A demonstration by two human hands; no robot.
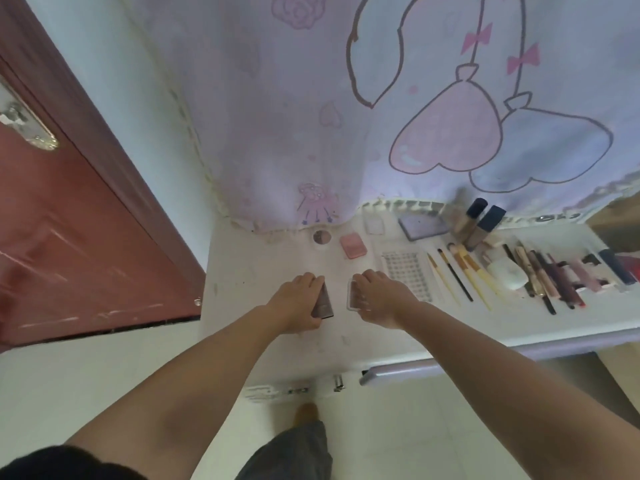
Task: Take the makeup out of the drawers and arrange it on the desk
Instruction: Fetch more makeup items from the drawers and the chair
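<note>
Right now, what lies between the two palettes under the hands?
Only bare white desk shows between the dark palette and the clear-cased palette in the head view.

At frame centre, a dark brownish palette (322,303) lies flat on the white desk (242,271), just left of a clear-cased palette (356,295). Above them sit a small round compact (321,236) and a pink square compact (353,246). To the right lie a lash tray (407,271), brushes (457,275), foundation bottles (479,223) and pencils (554,282) in a row.
</note>
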